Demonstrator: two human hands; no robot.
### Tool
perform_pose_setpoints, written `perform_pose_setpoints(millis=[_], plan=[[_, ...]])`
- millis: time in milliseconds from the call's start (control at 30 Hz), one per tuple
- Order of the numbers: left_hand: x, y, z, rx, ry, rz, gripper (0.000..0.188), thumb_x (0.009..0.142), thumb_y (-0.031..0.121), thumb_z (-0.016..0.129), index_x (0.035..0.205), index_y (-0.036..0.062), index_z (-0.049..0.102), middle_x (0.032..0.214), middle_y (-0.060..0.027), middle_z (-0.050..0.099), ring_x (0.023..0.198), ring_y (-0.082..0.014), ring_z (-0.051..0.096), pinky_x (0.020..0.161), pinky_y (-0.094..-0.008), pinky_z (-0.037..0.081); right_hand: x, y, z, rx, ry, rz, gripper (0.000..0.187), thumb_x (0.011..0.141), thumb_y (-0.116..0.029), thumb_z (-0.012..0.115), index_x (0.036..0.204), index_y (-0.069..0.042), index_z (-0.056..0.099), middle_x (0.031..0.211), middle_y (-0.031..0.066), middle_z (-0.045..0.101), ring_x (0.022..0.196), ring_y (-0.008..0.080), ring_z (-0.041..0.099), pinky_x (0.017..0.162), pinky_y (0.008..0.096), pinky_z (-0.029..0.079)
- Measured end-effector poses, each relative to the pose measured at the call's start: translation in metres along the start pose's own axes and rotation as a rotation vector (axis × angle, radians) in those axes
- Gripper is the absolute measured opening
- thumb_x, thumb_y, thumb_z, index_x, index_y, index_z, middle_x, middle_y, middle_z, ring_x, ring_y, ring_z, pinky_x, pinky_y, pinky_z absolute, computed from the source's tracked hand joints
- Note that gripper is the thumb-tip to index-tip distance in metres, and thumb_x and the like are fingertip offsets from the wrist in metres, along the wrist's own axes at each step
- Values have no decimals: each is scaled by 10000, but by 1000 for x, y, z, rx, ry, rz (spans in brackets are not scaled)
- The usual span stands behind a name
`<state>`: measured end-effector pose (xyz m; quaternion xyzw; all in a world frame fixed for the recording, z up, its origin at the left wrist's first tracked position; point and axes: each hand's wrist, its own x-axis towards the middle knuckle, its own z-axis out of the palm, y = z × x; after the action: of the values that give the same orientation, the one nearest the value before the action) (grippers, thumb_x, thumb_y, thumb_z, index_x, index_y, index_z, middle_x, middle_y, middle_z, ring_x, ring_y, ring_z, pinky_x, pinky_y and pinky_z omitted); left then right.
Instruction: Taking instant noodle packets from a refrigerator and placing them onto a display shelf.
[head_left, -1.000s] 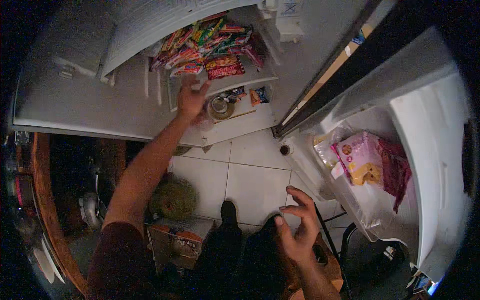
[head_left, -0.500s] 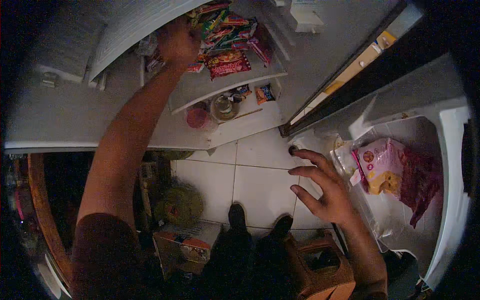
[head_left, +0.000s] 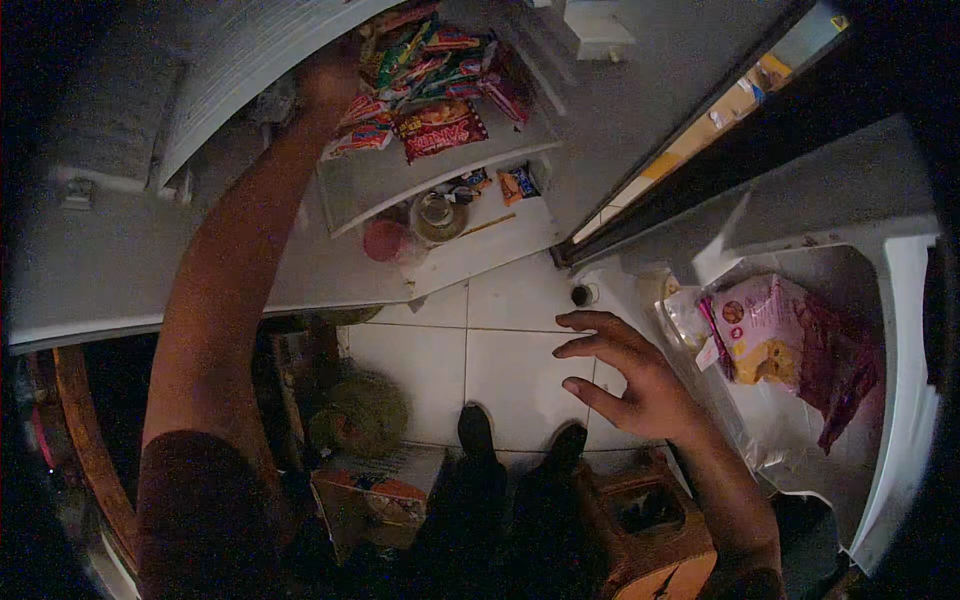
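Observation:
My left arm reaches up into the white fridge-like compartment. My left hand (head_left: 330,85) is dark and blurred beside a pile of colourful packets (head_left: 440,60), so its fingers and anything in them cannot be made out. At the front of that pile lies a red snack packet (head_left: 440,128), with smaller red-and-white packets (head_left: 362,135) to its left. My right hand (head_left: 630,375) hangs over the tiled floor, fingers apart and holding nothing. Nearest to it is the open door's bin, holding a pink and yellow food bag (head_left: 765,325) and a dark red plastic bag (head_left: 840,365).
On the ledge below the packets stand a clear round jar (head_left: 437,217) and a pink-lidded container (head_left: 386,240). An orange stool-like box (head_left: 645,510) and a carton (head_left: 370,500) flank my feet. The white door rim (head_left: 905,330) curves along the right.
My left hand has drawn left and slightly up, uncovering the smaller red-and-white packets. My right hand has shifted slightly left, its fingers still apart.

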<state>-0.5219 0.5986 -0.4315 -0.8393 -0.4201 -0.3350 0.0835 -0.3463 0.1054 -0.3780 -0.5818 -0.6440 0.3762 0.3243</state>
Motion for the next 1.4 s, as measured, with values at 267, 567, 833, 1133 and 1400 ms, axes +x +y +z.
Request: perform_pose_setpoints(millis=[267,567,833,1133,1400], plan=[[-102,121,-112,-1018,151,-322,85,918,86,681,965,43,627,924,-59,668,849,-123,623,766,-287,508,40,-17,33,765,147,252,495,941,-268,652,1368,-111,457,1351,113,526,1226,265,546,1001,423,463],[-222,180,-215,-1034,-429,163,356,700,75,782,1044,100,694,1041,-95,666,968,-250,658,850,-358,515,65,-37,35,1463,543,467,540,963,-428,576,1374,-100,454,1300,93,582,1167,249,597,989,415,491],[-121,48,-65,-564,189,-170,314,915,259,662,1164,81,592,1142,-99,607,1040,-261,572,934,-395,454,73,-28,14,1362,537,466,471,882,-190,711,1293,-43,535,1165,76,658,1058,201,655,842,374,566],[-39,-52,-1,310,-410,-57,602,886,454,613,1401,166,491,1415,-126,519,1236,-371,539,1024,-484,441,71,-22,29,1127,473,460,473,862,-199,743,1265,-40,552,1158,75,656,1048,167,633,911,331,513],[-45,-50,-16,335,-215,67,502,1003,443,432,1388,131,508,1342,-147,577,1161,-360,593,1025,-482,448,35,-11,35,859,382,418,443,880,-151,719,1257,-17,530,1126,71,655,1037,143,611,921,301,489]])
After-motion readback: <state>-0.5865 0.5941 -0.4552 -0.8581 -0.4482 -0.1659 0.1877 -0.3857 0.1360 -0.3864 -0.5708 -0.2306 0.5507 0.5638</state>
